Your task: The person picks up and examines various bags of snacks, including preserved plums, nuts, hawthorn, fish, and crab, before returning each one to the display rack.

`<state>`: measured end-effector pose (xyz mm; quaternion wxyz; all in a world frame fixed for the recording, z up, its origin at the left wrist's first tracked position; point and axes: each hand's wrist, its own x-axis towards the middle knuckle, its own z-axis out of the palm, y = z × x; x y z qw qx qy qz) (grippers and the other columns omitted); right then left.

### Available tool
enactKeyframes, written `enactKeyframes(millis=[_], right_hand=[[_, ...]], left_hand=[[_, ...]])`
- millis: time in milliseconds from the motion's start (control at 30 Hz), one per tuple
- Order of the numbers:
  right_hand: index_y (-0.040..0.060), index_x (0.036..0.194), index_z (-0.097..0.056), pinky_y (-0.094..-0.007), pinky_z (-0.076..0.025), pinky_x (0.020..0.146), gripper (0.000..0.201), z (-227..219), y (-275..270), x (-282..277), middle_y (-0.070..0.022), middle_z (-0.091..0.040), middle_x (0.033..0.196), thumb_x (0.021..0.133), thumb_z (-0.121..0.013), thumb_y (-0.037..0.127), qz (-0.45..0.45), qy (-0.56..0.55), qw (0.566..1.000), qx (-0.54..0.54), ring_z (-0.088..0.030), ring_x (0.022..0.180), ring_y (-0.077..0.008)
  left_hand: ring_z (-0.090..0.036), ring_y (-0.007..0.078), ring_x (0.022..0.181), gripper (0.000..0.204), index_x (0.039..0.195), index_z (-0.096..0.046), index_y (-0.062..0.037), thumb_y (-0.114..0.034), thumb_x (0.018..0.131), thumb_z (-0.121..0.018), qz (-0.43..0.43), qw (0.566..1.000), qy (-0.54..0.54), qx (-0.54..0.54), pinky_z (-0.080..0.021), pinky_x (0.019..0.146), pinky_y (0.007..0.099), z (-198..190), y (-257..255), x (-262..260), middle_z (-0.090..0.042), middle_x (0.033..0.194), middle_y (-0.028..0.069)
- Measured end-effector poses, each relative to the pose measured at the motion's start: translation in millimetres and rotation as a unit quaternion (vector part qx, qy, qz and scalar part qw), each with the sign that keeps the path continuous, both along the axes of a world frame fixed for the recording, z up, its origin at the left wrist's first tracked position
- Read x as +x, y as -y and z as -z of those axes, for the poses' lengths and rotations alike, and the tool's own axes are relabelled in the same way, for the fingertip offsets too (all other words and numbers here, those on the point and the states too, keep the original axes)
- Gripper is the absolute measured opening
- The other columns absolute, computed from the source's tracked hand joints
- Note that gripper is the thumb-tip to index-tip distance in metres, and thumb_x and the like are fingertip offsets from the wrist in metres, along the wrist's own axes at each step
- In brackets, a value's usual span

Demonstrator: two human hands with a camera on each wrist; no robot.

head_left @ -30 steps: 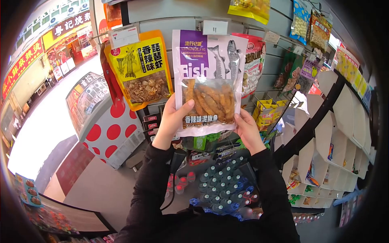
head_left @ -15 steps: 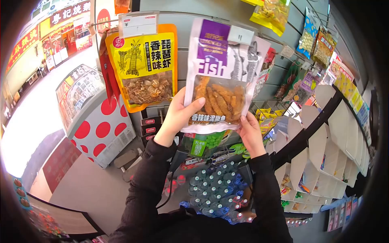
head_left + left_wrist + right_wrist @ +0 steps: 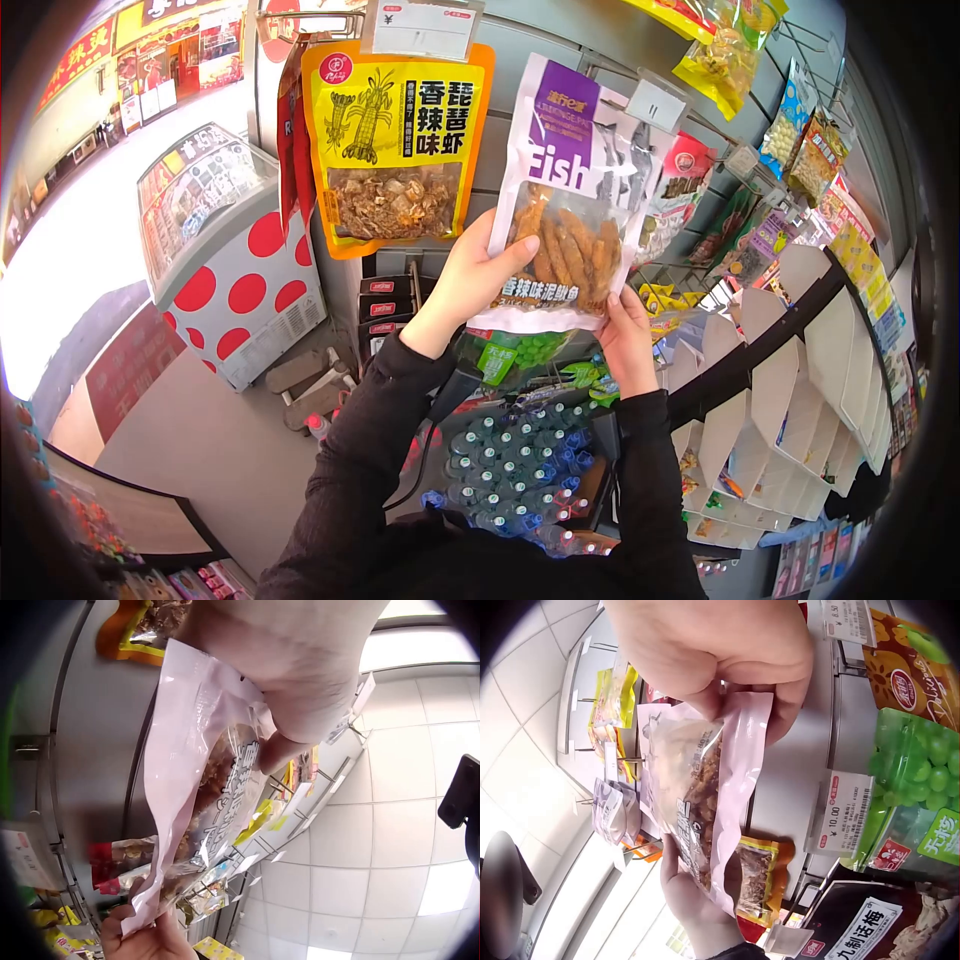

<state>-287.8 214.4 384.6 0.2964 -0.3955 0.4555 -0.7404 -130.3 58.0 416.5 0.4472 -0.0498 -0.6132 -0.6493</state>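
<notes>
A white and purple snack bag [image 3: 572, 235] marked "Fish", with fried pieces behind its clear window, is held up before the wall display, tilted a little clockwise. My left hand [image 3: 472, 282] grips its lower left edge, thumb across the front. At the lower right corner, my right hand [image 3: 628, 342] pinches the edge between thumb and fingers. A price tag [image 3: 657, 102] on the rack overlaps the bag's upper right. In the right wrist view both hands show on the pink-white bag [image 3: 742, 761], fingers behind it.
Left of the bag hangs a yellow and orange snack bag [image 3: 390, 150]. A red and white bag [image 3: 680, 185] is behind on the right. Below are green grape packs [image 3: 510, 352] and many bottles [image 3: 520, 470]. Slanted white bins [image 3: 780, 400] stand to the right.
The fish bag has shifted right in the head view and leans more to the right. Both hands have kept hold of it. The surroundings have shifted as the head camera turned.
</notes>
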Motion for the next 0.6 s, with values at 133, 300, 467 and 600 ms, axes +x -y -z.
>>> enactKeyframes(millis=[133,300,467,600], right_hand=[[0.0013,0.115,-0.041,-0.0282,-0.043,0.080,0.029,-4,9,-7,-0.0063,-0.052,0.108,0.088,-0.039,0.012,-0.006,-0.011,1.000,0.005,-0.052,0.097,-0.0139],[-0.0014,0.119,-0.036,-0.0269,-0.034,0.088,0.039,3,7,-2,-0.0093,-0.045,0.116,0.084,-0.047,0.011,0.117,-0.122,0.985,0.040,-0.044,0.104,-0.0162],[0.0001,0.122,-0.031,-0.0289,-0.032,0.091,0.046,14,-33,15,-0.0105,-0.038,0.123,0.082,-0.051,0.008,0.107,-0.173,0.978,0.051,-0.041,0.109,-0.0186],[0.0006,0.120,-0.033,-0.0278,-0.034,0.089,0.043,45,-78,32,-0.0082,-0.041,0.116,0.081,-0.050,0.005,0.076,-0.100,0.990,0.057,-0.043,0.104,-0.0169]], left_hand=[[-0.051,0.0097,0.082,0.031,0.104,-0.047,0.0030,-0.014,0.079,-0.056,-0.067,0.997,0.012,-0.027,-0.042,0.073,0.0249,2,11,-10,-0.056,0.090,0.0067],[-0.052,0.0122,0.076,0.030,0.099,-0.049,0.0024,-0.017,0.078,-0.057,-0.146,0.986,0.041,-0.071,-0.042,0.070,0.0267,11,25,-23,-0.056,0.084,0.0071],[-0.051,0.0131,0.075,0.030,0.098,-0.049,0.0028,-0.016,0.077,-0.058,-0.179,0.978,0.058,-0.085,-0.042,0.068,0.0275,16,28,-26,-0.055,0.082,0.0076],[-0.046,0.0218,0.099,0.049,0.114,-0.036,0.0052,-0.015,0.075,-0.059,-0.267,0.955,0.006,-0.131,-0.036,0.085,0.0308,28,25,-21,-0.046,0.109,0.0163]])
